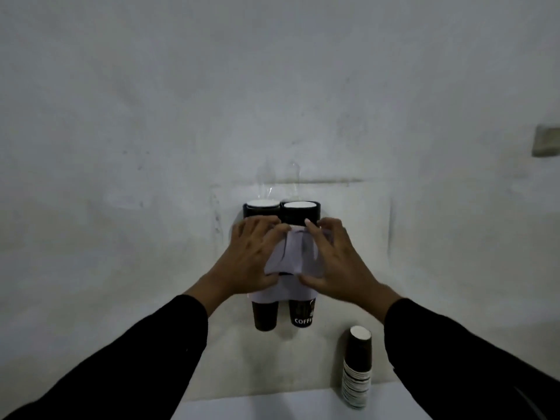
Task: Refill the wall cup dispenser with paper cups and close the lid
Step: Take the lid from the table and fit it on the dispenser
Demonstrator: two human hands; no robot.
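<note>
A black two-tube cup dispenser hangs on the wall. A white cup mouth shows at the top of the left tube and of the right tube. Dark cups stick out below, the left one plain and the right one printed "COFFEE". Clear lid flaps stand raised above the tubes. A pale lilac sheet, cloth or paper, covers the dispenser's front. My left hand and my right hand grip it from either side, thumbs underneath.
A tall stack of dark paper cups stands on the white table below and to the right of the dispenser. A small grey fixture sits on the wall at the far right edge.
</note>
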